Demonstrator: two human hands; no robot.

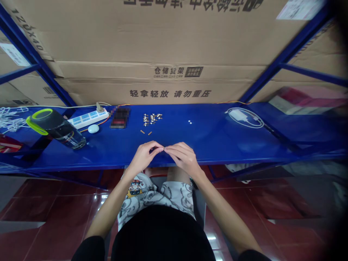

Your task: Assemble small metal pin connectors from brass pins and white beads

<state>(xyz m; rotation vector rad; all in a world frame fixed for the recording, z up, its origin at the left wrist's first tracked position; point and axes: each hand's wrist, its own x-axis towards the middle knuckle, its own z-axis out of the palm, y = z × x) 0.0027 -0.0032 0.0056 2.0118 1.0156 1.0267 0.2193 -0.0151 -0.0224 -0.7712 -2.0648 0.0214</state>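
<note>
My left hand (146, 155) and my right hand (182, 156) meet fingertip to fingertip above the front of the blue shelf (217, 137). Both are closed in a pinch around a tiny dark piece (164, 149), mostly covered by the fingers and too small to name. Just beyond them lie two short brass-coloured strips (142, 132). Farther back is a cluster of several small metal pieces with white parts (151, 119). Two tiny white bits (190, 122) rest on the shelf to the right of that cluster.
Left on the shelf are a dark bottle with a green lid loop (59, 128), a white power strip (89, 118), a round white object (93, 128) and a blurred-out dark item (120, 117). A coiled white cable (244, 117) lies right. Cardboard boxes (168, 43) stand behind.
</note>
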